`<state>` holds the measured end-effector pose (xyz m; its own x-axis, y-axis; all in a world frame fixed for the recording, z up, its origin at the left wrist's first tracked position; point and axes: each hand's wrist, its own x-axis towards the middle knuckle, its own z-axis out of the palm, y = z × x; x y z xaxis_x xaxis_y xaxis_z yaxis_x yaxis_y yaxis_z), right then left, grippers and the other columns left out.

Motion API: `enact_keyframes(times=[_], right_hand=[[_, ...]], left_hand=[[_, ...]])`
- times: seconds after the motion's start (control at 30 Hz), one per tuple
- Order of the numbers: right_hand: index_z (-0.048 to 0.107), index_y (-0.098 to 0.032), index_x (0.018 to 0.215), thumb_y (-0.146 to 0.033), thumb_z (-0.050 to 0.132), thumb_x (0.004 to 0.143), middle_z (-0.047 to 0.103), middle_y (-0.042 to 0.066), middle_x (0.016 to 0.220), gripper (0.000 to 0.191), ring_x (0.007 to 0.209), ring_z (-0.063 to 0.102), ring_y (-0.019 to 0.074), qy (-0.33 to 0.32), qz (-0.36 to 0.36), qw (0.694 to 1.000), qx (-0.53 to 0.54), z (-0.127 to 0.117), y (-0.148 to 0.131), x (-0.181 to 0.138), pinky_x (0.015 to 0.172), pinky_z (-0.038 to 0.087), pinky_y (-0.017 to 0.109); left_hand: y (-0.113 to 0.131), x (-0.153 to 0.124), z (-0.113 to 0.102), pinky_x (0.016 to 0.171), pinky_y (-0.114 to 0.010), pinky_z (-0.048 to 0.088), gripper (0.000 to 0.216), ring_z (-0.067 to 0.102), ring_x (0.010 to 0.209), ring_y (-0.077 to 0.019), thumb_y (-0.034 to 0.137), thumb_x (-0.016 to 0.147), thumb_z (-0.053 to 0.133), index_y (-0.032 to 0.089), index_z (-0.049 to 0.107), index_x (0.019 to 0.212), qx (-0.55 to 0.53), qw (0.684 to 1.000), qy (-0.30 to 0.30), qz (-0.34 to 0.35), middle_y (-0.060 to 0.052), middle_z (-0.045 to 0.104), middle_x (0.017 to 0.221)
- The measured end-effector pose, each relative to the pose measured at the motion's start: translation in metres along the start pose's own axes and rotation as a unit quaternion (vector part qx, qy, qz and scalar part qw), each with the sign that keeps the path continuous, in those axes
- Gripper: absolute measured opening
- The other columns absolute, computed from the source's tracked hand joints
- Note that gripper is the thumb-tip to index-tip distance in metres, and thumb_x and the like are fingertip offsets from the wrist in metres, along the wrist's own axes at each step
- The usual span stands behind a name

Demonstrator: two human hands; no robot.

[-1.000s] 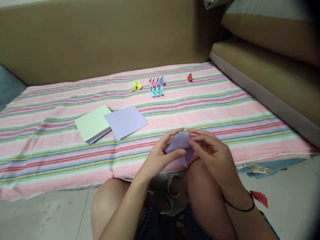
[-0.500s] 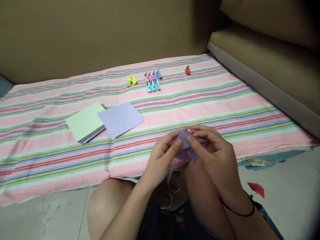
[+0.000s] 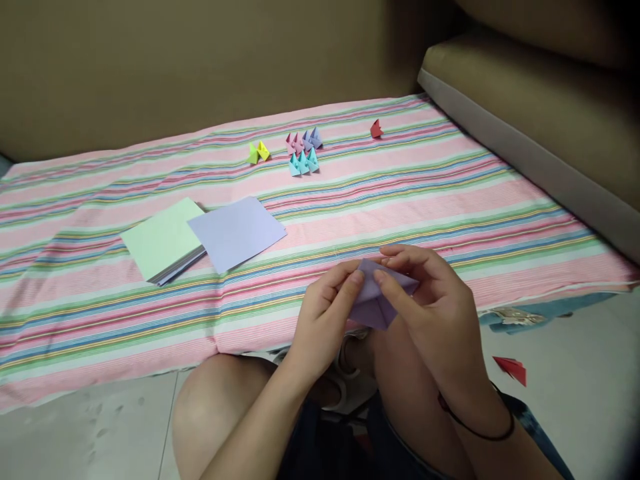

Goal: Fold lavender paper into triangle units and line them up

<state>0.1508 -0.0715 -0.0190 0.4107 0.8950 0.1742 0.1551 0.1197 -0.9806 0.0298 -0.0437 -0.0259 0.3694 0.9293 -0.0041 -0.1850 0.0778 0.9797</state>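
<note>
Both hands pinch a partly folded lilac paper [image 3: 373, 301] above my knees, at the near edge of the striped cloth [image 3: 450, 213]. My left hand [image 3: 325, 320] grips its left side with thumb and fingers closed. My right hand [image 3: 430, 310] presses the right side, forefinger and thumb meeting on the fold. A flat lilac sheet [image 3: 235, 230] lies to the left, overlapping a stack topped by a pale green sheet [image 3: 160, 240].
Small folded paper pieces stand at the far side: yellow [image 3: 259, 153], pink and lilac [image 3: 303, 141], light blue [image 3: 303, 163], and one red [image 3: 376, 129]. Another red folded piece [image 3: 511, 368] lies on the floor at right. Brown cushions [image 3: 530, 113] border the cloth at right.
My hands have folded the lilac paper tighter and pressed its crease. The view has tilted down a little, so the cloth and pieces sit higher in the picture.
</note>
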Motion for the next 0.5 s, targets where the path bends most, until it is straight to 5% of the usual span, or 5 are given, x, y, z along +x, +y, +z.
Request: enact_keyframes(times=[0.5], right_hand=[[0.060,-0.024,0.093,-0.016,0.064,0.079,0.062,0.003,0.104,0.017,0.094,0.062,0.0186,-0.013,-0.016,1.000,-0.012,-0.0008,-0.0022,-0.0011,0.077,0.052,0.032]], left_hand=[[-0.0028,-0.0014,-0.0004,0.070,-0.024,0.046,0.023,0.064,0.081,-0.0170,0.029,0.088,0.056,0.020,0.069,0.104,-0.067,0.997,0.001,-0.022,-0.005,0.072,0.096]])
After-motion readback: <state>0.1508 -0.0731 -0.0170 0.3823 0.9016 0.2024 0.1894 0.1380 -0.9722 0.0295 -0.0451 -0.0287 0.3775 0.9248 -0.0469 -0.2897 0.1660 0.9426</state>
